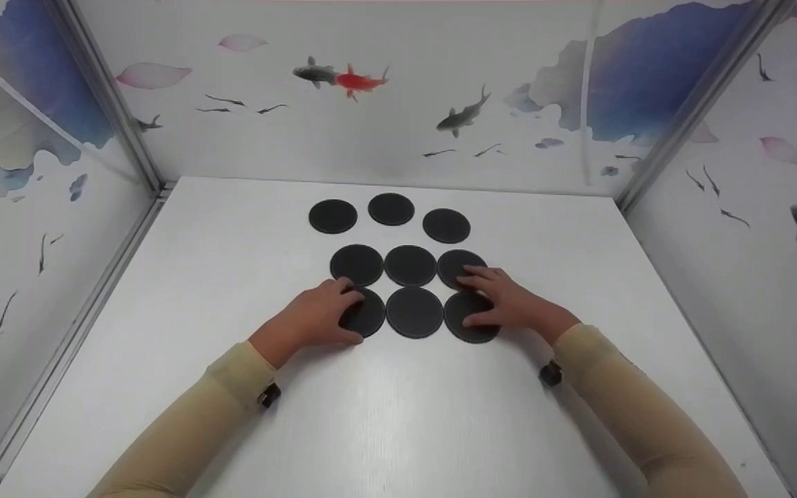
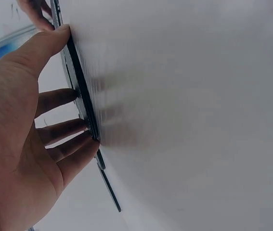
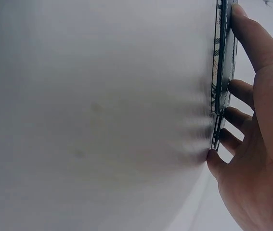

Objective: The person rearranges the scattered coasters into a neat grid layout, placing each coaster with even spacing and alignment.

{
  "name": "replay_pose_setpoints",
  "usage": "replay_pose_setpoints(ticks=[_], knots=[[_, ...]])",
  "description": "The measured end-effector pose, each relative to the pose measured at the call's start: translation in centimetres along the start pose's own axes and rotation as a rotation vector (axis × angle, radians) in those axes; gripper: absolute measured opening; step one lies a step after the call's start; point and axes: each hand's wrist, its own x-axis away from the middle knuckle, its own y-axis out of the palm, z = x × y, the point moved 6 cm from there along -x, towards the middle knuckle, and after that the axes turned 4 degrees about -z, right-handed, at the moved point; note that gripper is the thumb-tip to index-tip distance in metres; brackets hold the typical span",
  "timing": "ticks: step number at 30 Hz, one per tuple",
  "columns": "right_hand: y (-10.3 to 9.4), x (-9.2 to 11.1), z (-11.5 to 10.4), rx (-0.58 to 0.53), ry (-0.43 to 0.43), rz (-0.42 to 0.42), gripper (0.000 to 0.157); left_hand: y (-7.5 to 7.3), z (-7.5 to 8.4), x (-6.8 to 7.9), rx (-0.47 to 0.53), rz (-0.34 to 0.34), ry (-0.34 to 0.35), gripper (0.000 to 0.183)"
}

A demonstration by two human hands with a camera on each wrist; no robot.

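Note:
Several black round coasters lie flat on the white table. My left hand [image 1: 315, 311] is at the front-left coaster [image 1: 365, 315], its thumb by the near edge and its fingers over the left and far edges. In the left wrist view the thumb and fingertips touch the dark coaster edge [image 2: 82, 86]. My right hand [image 1: 509, 301] rests its thumb on the front-right coaster [image 1: 464, 325], while its fingers reach onto the right coaster of the middle row [image 1: 452, 263]. Between the hands lies the front-middle coaster [image 1: 415, 312]. Coasters in these two rows sit edge to edge.
Farther back, a looser row holds a left coaster [image 1: 333, 216], a middle one [image 1: 391, 209] and a right one [image 1: 446, 225]. White panels with painted fish enclose the table [image 1: 412, 422] at the back [image 1: 398, 138] and on both sides.

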Motion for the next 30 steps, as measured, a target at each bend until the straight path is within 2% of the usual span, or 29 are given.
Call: replay_pose_setpoints(ticks=[5,14,23,26,30], knots=[[0.0,0.0,0.0,0.012,-0.005,0.003,0.097,0.1,-0.1,-0.1,-0.007,-0.003,0.013,0.077],[0.0,0.1,-0.2,0.024,-0.016,0.001,0.097,0.1,-0.2,-0.2,0.002,-0.017,-0.014,0.081],[-0.1,0.1,-0.1,0.021,-0.015,0.006,0.097,0.1,-0.3,-0.4,0.014,-0.008,-0.009,0.082],[-0.1,0.1,0.0,0.027,-0.011,0.003,0.098,-0.3,-0.7,-0.6,0.048,0.036,-0.007,0.076],[-0.1,0.0,-0.1,0.02,-0.013,0.005,0.098,-1.8,-1.8,-1.2,0.111,0.167,-0.037,0.06]])
